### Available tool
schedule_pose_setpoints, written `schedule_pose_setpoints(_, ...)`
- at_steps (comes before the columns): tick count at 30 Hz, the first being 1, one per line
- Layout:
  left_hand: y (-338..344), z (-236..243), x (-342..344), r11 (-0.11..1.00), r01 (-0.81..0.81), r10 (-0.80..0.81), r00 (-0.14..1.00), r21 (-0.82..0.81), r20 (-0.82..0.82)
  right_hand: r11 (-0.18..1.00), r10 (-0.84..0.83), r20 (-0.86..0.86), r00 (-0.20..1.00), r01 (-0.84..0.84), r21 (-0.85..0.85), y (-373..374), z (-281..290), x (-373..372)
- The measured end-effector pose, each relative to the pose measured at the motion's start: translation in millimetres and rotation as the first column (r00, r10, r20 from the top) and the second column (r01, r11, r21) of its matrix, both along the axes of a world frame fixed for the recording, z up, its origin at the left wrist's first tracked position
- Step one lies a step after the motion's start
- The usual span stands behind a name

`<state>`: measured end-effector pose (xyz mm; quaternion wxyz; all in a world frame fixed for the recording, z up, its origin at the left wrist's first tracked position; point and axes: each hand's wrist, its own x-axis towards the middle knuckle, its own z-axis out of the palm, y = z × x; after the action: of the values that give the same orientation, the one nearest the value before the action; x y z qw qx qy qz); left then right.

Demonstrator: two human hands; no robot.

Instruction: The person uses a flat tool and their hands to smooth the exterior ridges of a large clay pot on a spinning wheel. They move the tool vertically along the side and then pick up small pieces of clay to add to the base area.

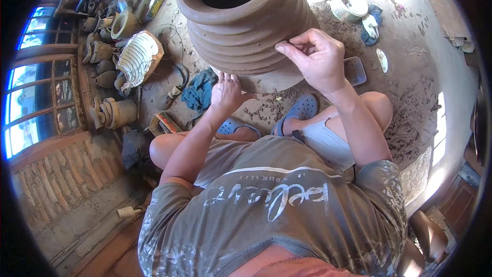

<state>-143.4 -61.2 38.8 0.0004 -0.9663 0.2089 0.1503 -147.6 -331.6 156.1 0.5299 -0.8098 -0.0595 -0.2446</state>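
Observation:
A large brown clay pot (246,36) with a wide rim and ridged sides stands upright in front of me on a pale round board (277,81). Its dark mouth faces up. Low on the near side, my left hand (227,94) rests at the edge of the board, fingers stretched toward the pot and thumb apart. My right hand (319,59) is at the pot's right side, thumb and forefinger pinched together against a ridge. Whatever may be between those fingertips is too small to make out.
At left lie a white ribbed mould (139,59), several clay pots (124,24) and a teal cloth (199,90). To the right are a clear plastic tub (354,71), a white bucket (349,6) and a blue rag (374,13). Clay crumbs (412,118) cover the floor.

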Motion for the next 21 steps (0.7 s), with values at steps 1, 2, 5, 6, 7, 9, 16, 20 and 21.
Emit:
schedule_pose_setpoints(1, 6, -3, 7, 1.000, 0.003, -0.003, 0.999, 0.000, -0.042, 1.000, 0.004, -0.020, 1.000, -0.004, 0.009, -4, -2, 2)
schedule_pose_setpoints(2, 12, -5, 12, 1.000, 0.006, -0.006, 0.996, 0.000, -0.084, 1.000, 0.014, -0.055, 0.998, -0.014, 0.004, -8, -2, 4)
schedule_pose_setpoints(5, 23, -2, 18, 1.000, 0.024, -0.024, 1.000, -0.015, 0.006, 0.998, 0.035, -0.160, 0.987, -0.042, -0.040, -20, 7, 12)
schedule_pose_setpoints(6, 27, 0, 22, 0.999, 0.036, -0.036, 0.999, -0.037, 0.016, 0.998, 0.035, -0.185, 0.982, -0.044, -0.047, -24, 9, 15)
schedule_pose_setpoints(7, 30, 2, 25, 0.997, 0.048, -0.047, 0.999, -0.060, 0.026, 0.997, 0.036, -0.211, 0.977, -0.048, -0.054, -29, 10, 17)
schedule_pose_setpoints(9, 36, 6, 33, 0.991, 0.057, -0.057, 0.998, -0.123, 0.005, 0.996, 0.026, -0.285, 0.958, -0.048, -0.073, -37, 14, 24)
schedule_pose_setpoints(16, 39, 5, 42, 0.995, 0.047, -0.052, 0.998, -0.085, -0.048, 0.979, 0.098, -0.301, 0.949, -0.038, 0.199, -65, 13, 49)
schedule_pose_setpoints(20, 43, -13, 36, 0.993, 0.073, -0.073, 0.997, -0.090, -0.002, 0.999, -0.015, -0.250, 0.968, 0.007, -0.034, -50, 0, 34)
schedule_pose_setpoints(21, 42, -22, 32, 0.991, 0.096, -0.096, 0.995, -0.091, 0.012, 1.000, 0.006, -0.136, 0.991, -0.007, -0.009, -40, -7, 27)
